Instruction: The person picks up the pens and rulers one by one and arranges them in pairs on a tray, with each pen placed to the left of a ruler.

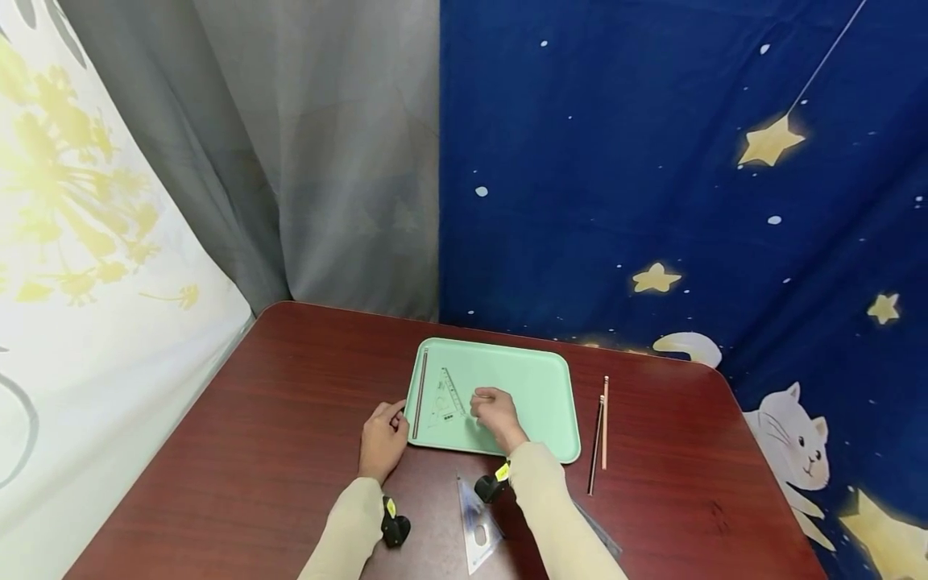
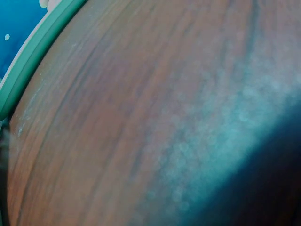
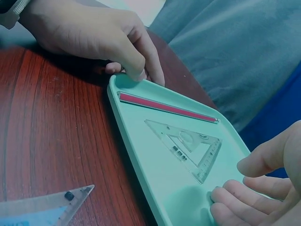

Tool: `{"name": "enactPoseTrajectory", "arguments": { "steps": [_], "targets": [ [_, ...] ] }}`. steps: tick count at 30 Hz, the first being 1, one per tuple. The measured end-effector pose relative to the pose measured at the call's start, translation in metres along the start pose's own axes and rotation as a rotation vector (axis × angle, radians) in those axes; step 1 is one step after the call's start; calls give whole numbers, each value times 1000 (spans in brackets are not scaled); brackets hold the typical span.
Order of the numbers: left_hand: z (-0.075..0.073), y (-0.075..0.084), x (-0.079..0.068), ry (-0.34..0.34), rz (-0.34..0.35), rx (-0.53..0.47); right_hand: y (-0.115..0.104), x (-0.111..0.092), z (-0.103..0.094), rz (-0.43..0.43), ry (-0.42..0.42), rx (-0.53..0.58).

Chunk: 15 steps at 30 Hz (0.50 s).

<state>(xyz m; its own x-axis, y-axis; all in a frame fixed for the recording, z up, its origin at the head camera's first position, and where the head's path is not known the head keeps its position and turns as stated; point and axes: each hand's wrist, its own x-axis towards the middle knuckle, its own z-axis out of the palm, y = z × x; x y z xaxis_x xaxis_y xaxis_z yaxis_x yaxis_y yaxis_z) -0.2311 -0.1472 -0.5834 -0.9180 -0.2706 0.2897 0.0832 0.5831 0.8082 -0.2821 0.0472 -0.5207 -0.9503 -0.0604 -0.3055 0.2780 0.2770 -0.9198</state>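
A pale green tray (image 1: 524, 379) lies on the dark red table. Along its left side rests a red pencil (image 1: 420, 395), and beside that a clear set square (image 3: 181, 146). My left hand (image 1: 383, 441) is at the tray's near left corner; in the right wrist view its thumb and finger grip the rim there. Over the tray, just right of the set square, hovers my right hand (image 1: 496, 415). Its fingers (image 3: 244, 200) are loosely bent and the thumb stands apart, with nothing between them. The left wrist view shows mostly blurred tabletop and the tray's edge (image 2: 40, 56).
Right of the tray lie a black pencil (image 1: 596, 451) and a light pinkish pencil (image 1: 605, 419). Another clear set square (image 1: 474, 528) is on the table in front, between my forearms. A clear strip like a ruler (image 1: 600, 532) sticks out from under my right sleeve. Curtains hang behind the table.
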Motion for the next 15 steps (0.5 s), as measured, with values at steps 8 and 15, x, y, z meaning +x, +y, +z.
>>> {"name": "enactPoseTrajectory", "arguments": {
  "steps": [8,15],
  "targets": [
    [-1,-1,-1,-6,-7,8,2,-4,-5,0,-7,28],
    [0,-1,0,-2,-4,15,2,-14,-12,-7,-23,38]
  ]
}}
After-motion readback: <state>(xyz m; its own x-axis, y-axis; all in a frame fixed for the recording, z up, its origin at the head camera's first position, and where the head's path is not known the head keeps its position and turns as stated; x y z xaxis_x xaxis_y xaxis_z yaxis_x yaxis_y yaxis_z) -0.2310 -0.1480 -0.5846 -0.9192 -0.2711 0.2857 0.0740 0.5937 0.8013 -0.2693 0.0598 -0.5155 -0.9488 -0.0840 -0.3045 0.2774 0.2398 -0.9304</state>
